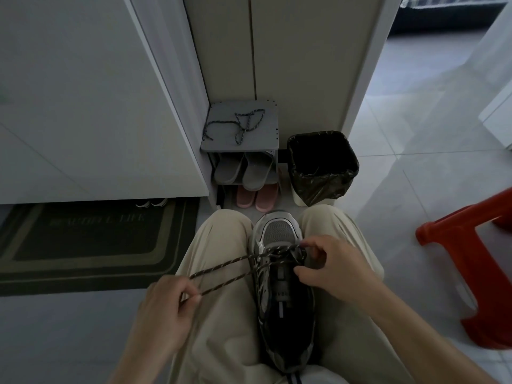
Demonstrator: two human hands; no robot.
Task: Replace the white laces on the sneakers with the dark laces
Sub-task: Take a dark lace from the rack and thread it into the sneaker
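A grey and black sneaker (282,273) rests between my knees, toe pointing away from me. A dark speckled lace (227,268) is threaded through its front eyelets, and two strands of it run taut to the left. My left hand (169,309) pinches those two strands over my left thigh. At the eyelets on the shoe's right side, my right hand (329,267) pinches the lace with its fingertips. A second dark lace (238,123) lies loose on top of a small grey shoe rack (266,134).
The rack holds grey slippers (243,170) and pink slippers (257,196). A bin with a black bag (322,167) stands right of it. A red plastic stool (471,270) is on my right, a dark doormat (88,245) on my left. White cabinet doors rise ahead.
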